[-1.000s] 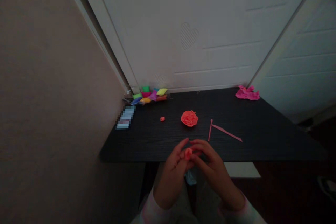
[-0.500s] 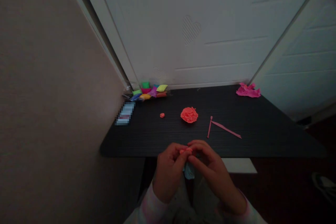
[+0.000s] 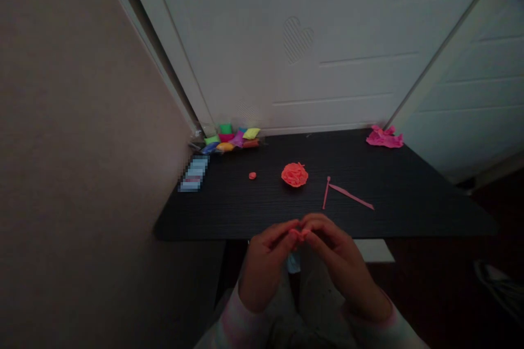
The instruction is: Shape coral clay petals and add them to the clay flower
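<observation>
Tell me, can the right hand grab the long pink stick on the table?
Probably yes: the long pink stick lies just beyond the right hand with nothing between them, though its fingers are busy pinching the orange piece with the left hand.

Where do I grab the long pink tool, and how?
Probably best to pinch the long pink tool around its middle, from above, finger and thumb on its long edges. It's thin and lies flat on the table, and its far end is right by the short stick.
</observation>
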Demonstrator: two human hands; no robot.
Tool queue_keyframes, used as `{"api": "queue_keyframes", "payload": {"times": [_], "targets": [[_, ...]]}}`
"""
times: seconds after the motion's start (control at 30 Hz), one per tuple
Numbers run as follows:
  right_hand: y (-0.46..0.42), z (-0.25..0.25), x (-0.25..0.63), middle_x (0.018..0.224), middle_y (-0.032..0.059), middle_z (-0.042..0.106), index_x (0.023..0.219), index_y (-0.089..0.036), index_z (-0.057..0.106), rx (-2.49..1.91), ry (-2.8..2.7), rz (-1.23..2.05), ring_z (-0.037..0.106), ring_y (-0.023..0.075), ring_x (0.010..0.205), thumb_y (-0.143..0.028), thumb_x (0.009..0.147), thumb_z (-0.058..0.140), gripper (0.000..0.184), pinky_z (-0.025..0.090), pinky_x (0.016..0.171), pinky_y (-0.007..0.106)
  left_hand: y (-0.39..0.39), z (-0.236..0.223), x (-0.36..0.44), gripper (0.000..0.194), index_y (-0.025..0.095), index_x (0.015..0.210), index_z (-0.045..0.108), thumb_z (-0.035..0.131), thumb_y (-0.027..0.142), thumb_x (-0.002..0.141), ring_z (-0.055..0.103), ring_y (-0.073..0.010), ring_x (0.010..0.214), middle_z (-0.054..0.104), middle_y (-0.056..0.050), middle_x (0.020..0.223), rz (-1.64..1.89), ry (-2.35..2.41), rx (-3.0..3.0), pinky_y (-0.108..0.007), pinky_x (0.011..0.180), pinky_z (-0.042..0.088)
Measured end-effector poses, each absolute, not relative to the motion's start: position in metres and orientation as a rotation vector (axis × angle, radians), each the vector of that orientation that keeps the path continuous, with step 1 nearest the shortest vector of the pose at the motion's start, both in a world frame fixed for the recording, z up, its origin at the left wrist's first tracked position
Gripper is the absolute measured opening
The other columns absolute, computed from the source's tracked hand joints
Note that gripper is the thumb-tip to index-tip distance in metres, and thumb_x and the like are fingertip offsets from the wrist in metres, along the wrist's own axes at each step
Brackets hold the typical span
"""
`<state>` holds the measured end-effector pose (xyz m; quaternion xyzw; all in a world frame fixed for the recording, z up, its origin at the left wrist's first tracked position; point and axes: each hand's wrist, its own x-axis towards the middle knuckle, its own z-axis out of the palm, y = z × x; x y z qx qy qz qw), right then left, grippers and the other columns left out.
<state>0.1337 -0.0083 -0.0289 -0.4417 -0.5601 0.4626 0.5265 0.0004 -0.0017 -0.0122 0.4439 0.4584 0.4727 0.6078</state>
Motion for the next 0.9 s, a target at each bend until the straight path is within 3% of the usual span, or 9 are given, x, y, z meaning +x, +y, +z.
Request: {"api": "queue_keyframes", "payload": {"times": [0.13,0.2,0.4,0.57,0.73,0.9], "targets": [[-0.012,-0.025,0.131,0.087,0.0027,0.053,0.072,-0.022,0.06,-1.068,-1.427,1.104,0.052,0.0148,0.085,-0.03,0.08,0.052,0.014,0.041,0.077,0.026,-0.004,-0.015,0.003,0.01,0.019,0.074,0.066,0.068,0.019,0.064,0.059,-0.0088,0.051,0.068,0.003,0.057,1.195,1.117,0.84,-0.018,0.052,0.047],[-0.012,-0.025,0.129,0.087,0.0027,0.053,0.072,-0.021,0.06,-1.084,-1.426,1.114,0.052,0.0149,0.084,-0.03,0.08,0.053,0.014,0.041,0.076,0.027,-0.007,-0.015,0.003,0.002,0.019,0.068,0.067,0.066,0.019,0.066,0.061,-0.0091,0.055,0.069,0.002,0.059,1.214,1.172,0.885,-0.017,0.056,0.048],[-0.011,-0.029,0.124,0.079,-0.0001,0.051,0.073,-0.021,0.056,-1.175,-1.223,1.105,0.051,0.0128,0.074,-0.032,0.073,0.061,0.012,0.042,0.067,0.024,-0.01,-0.01,-0.003,0.018,0.026,0.076,0.071,0.067,0.013,0.064,0.064,-0.0107,0.077,0.072,0.003,0.081,1.16,1.152,1.083,-0.016,0.071,0.048],[-0.013,-0.026,0.126,0.084,-0.0008,0.055,0.087,-0.026,0.061,-1.093,-1.251,1.163,0.054,0.0116,0.079,-0.029,0.074,0.061,0.013,0.044,0.07,0.022,-0.007,-0.011,-0.002,0.01,0.022,0.068,0.07,0.069,0.013,0.062,0.062,-0.0093,0.066,0.069,0.004,0.067,1.113,1.119,1.015,-0.015,0.062,0.048],[-0.016,-0.026,0.125,0.093,-0.0001,0.058,0.089,-0.03,0.065,-1.079,-1.373,1.098,0.053,0.0116,0.089,-0.027,0.08,0.054,0.015,0.043,0.077,0.022,-0.007,-0.013,0.003,0.004,0.018,0.064,0.065,0.066,0.014,0.064,0.06,-0.0093,0.061,0.066,0.003,0.063,1.206,1.101,0.969,-0.017,0.058,0.047],[-0.014,-0.034,0.114,0.091,-0.0003,0.059,0.086,-0.027,0.063,-1.088,-1.265,1.092,0.054,0.0126,0.087,-0.027,0.076,0.059,0.011,0.043,0.076,0.024,-0.007,-0.019,0.01,0.003,0.017,0.064,0.062,0.062,0.018,0.067,0.058,-0.0098,0.058,0.062,0.003,0.06,1.363,1.273,1.021,-0.019,0.057,0.047]]}}
